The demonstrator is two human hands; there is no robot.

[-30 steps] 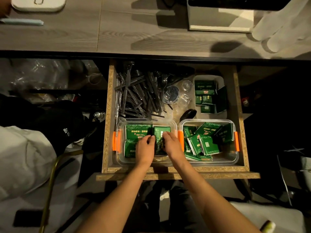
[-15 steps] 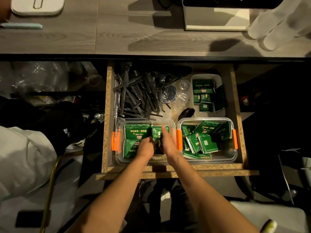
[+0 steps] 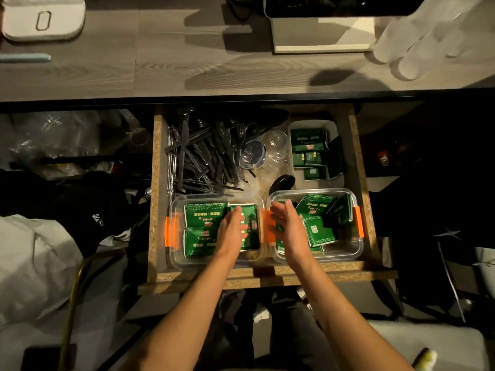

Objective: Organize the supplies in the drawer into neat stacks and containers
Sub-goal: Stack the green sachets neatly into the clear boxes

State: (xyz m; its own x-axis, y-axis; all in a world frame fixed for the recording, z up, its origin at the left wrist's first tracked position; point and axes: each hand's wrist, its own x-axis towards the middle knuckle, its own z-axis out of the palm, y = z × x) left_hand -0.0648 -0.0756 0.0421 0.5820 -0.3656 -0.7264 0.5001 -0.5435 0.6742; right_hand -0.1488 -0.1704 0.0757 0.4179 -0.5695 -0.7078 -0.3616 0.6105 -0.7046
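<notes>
Drawer (image 3: pixel 158 183): it stood pulled open under the desk (image 3: pixel 160 65) in front of you.
Left container (image 3: pixel 174 258): green packets (image 3: pixel 205 218) lay flat in it, side by side.
Right container (image 3: pixel 356 247): its packets (image 3: pixel 318 231) lay tilted and mixed.
Left hand (image 3: pixel 231 231): you kept it with loose fingers over the left container's packets.
Right hand (image 3: pixel 288 226): your fingers were straight, over the right container's near-left corner.
Back of drawer: black cutlery (image 3: pixel 203 156) in a heap, a white tray (image 3: pixel 334 127) with more packets.

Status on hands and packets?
Both hands open, empty: left over left bin, right over right bin. Left packets stacked; right packets jumbled.
</notes>
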